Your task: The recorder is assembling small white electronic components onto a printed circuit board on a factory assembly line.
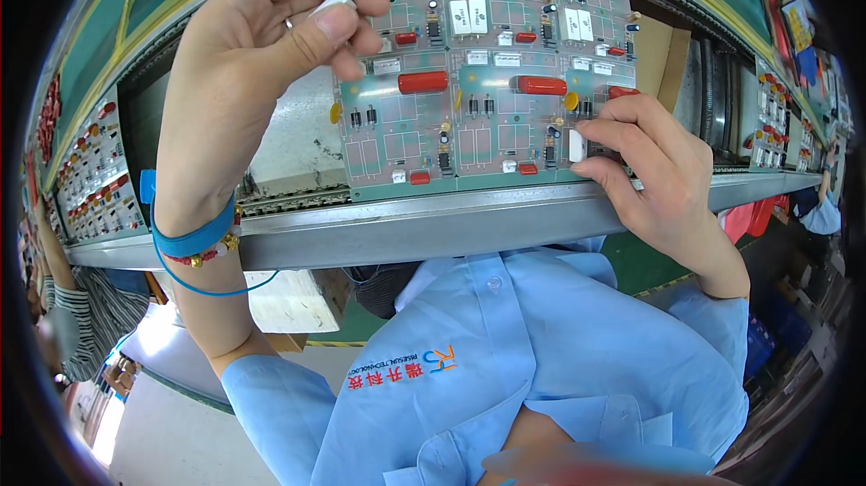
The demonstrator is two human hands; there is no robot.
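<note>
My left hand point(244, 71) is raised over the board's far left part. Its thumb and fingers pinch a small white block-shaped component point(336, 2), partly hidden by the fingers. My right hand point(663, 170) rests at the near right part of the circuit board panel point(505, 116), its thumb and index finger closed on a white cement resistor point(576, 145) at the board. Pairs of similar white resistors point(468, 17) stand in the far row of board sections. Around them are red capacitors point(422, 82), yellow discs point(571, 101) and small black diodes. Outlined spots in the near row carry no white blocks.
A metal rail point(469, 224) runs along the near side, with a conveyor chain point(293, 203) beside it. More populated boards point(95, 179) lie left and right along the line. A cardboard piece point(672, 67) sits behind my right hand. Another person's striped sleeve point(99, 315) shows at left.
</note>
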